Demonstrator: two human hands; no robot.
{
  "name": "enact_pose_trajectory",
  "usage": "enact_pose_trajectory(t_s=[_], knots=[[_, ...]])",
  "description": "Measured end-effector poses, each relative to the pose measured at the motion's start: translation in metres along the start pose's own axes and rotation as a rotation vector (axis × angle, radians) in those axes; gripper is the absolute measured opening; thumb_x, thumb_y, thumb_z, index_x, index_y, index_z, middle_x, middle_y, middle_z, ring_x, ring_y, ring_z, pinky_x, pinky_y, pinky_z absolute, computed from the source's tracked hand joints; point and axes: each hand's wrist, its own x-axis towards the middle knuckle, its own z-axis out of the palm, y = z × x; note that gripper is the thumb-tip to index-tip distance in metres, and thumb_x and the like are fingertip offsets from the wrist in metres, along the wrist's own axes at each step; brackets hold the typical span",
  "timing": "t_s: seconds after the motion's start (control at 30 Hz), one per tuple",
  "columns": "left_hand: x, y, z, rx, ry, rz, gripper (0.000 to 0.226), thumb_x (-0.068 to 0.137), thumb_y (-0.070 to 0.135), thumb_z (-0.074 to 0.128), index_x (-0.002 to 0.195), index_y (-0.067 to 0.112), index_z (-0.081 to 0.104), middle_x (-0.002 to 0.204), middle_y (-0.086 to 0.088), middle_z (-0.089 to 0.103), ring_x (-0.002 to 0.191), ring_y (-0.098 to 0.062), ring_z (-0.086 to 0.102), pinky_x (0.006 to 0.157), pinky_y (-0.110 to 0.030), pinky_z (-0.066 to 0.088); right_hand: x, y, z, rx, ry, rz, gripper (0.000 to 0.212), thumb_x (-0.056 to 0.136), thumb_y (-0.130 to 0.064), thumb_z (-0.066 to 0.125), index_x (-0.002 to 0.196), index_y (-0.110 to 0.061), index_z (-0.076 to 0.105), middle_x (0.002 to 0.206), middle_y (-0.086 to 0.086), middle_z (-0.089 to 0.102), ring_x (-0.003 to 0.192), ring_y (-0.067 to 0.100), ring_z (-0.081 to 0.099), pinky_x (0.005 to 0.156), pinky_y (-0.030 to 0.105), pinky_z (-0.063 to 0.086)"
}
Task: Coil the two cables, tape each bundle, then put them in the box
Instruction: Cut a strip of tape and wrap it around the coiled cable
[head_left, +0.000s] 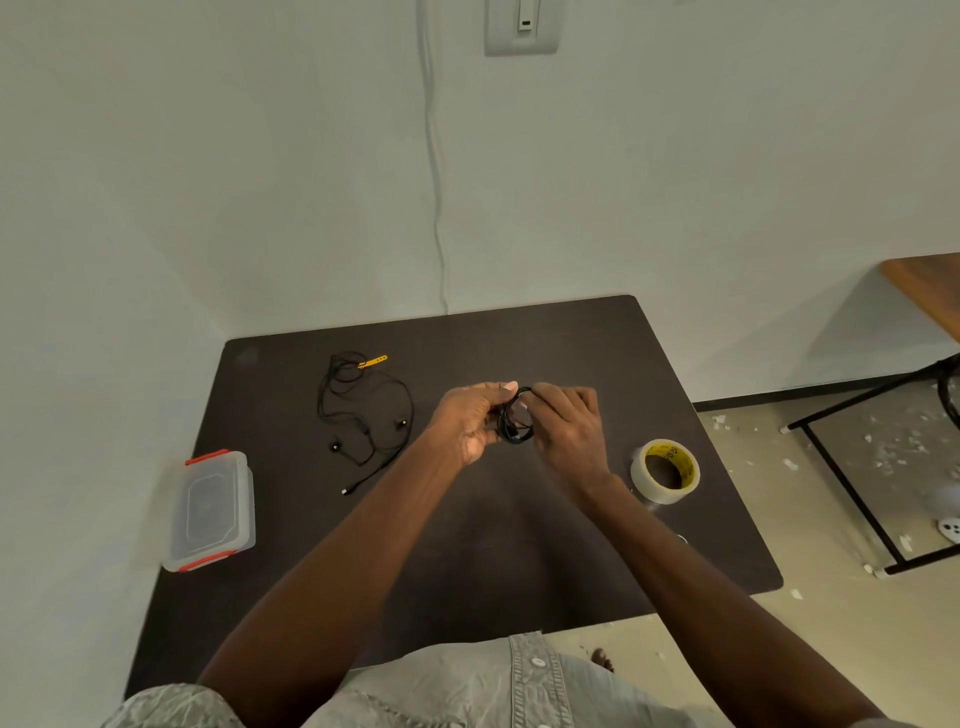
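A clear lidded box (210, 512) with red latches sits at the left edge of the dark bench (571, 343), partly overhanging it. A roll of clear tape (665, 470) with a yellow core lies near the right edge. A loose black cable (363, 415) with a yellow tie sprawls toward the far left corner, uncoiled, well apart from the box. Nothing lies between the hands and these items. Above the middle of the bench, the left hand (467, 421) and right hand (566, 428) are close together, each with fingers curled round a small coiled black cable (514, 423) held between them, clear of the surface.
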Motion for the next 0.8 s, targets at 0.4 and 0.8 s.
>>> enact_pose_trajectory(t_s=[0.4,0.8], knots=[[-0.002,-0.002,0.004,-0.038,0.017,0.063,0.005,0.083,0.004,0.071,0.087,0.004,0.067,0.071,-0.008,0.07,0.065,-0.018,0.066,0.08,-0.042,0.056,0.003,-0.002,-0.008,0.04,-0.005,0.029,0.021,0.088,-0.013,0.056,0.102,-0.007,0.07,0.113,0.005,0.057,0.093,0.017,0.052,0.076,0.031,0.038],[-0.006,0.005,0.008,-0.115,-0.02,0.203,0.001,0.087,0.002,0.066,0.086,0.001,0.066,0.081,-0.012,0.07,0.072,-0.021,0.067,0.072,-0.031,0.056,0.015,0.004,-0.006,0.0,0.043,0.093,0.023,0.085,-0.009,0.055,0.099,-0.009,0.073,0.115,0.008,0.045,0.095,0.02,0.044,0.074,0.031,0.039]])
